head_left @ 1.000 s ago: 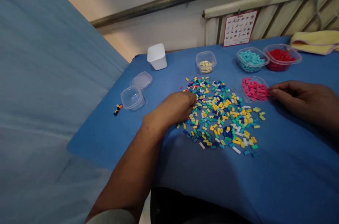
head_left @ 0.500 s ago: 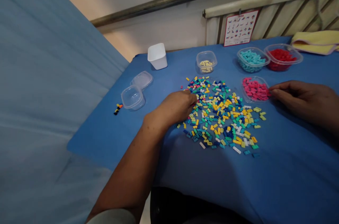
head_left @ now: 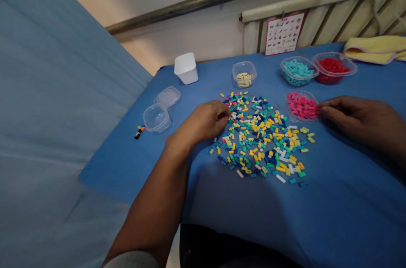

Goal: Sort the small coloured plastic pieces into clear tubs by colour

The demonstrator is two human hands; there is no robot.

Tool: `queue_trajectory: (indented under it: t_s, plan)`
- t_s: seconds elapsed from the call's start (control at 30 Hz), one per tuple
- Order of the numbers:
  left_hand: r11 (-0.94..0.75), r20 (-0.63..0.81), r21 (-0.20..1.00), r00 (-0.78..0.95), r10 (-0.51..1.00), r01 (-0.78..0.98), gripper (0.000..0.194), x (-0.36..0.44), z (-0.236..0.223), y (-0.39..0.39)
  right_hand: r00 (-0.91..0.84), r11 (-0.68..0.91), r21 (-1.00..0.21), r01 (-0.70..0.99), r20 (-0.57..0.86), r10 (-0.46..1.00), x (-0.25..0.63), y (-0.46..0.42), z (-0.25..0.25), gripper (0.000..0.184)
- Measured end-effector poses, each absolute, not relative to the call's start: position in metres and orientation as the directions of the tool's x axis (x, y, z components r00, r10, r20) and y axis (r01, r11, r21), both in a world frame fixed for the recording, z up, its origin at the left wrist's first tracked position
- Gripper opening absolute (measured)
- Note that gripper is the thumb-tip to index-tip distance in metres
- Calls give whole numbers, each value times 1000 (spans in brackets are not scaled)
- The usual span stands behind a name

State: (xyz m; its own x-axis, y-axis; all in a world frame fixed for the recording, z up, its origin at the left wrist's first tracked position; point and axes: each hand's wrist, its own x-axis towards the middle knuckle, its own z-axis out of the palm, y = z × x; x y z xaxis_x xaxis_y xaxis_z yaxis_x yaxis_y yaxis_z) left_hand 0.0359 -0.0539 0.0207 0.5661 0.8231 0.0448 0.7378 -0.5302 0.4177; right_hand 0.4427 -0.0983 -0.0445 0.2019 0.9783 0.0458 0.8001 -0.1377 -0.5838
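A spread-out pile of small toy building bricks [head_left: 258, 132] in yellow, green, blue, white and pink lies on the blue cloth. At the pile's left edge is my left hand [head_left: 207, 122], its thumb and fingertips pinched together with a bit of pink showing at the tips, seemingly a pink brick. My right hand [head_left: 358, 120] rests to the right, fingers closed at the rim of a clear plastic container [head_left: 290, 119]. Pink bricks [head_left: 303, 105] fill that container.
Behind the pile stand clear tubs of cream bricks [head_left: 244, 80], turquoise bricks [head_left: 298, 69] and red bricks [head_left: 333, 67]. To the left are a white tub [head_left: 186, 69], a clear tub [head_left: 157, 118], a lid [head_left: 168, 97] and a few dark and orange bricks [head_left: 138, 132].
My left hand has pulled slightly back and left from the bricks, its pinched fingertips now more visible. My right hand stays at the pink bricks' container. The view has shifted slightly.
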Motion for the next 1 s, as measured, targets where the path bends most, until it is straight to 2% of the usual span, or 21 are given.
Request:
queue_trajectory:
  t_s: [0.13,0.2,0.27,0.37,0.5,0.77,1.0]
  plan:
    - [-325,47,785,473,880,527,20,38,20,-54,207,-156,-585,796,21,978,442,-97,-44,56]
    - [-234,15,876,460,888,422,22,43,18,-54,201,-147,-588,796,27,979,443,-96,-45,55]
    - [-168,-23,916,466,884,364,23,47,17,-55,186,-123,-589,799,48,981,445,-96,-47,54]
    - [-118,-80,929,502,861,350,25,54,14,-57,143,-68,-601,797,77,987,447,-95,-51,50]
    - [-131,-95,931,573,814,340,23,69,10,-58,101,-16,-632,775,99,990,451,-93,-55,44]
    - [-307,-61,879,725,686,365,14,135,10,-38,55,57,-642,764,153,987,453,-87,-58,34]
    - [-419,27,813,693,721,404,9,207,-4,-2,40,79,-645,760,168,985,451,-88,-54,29]
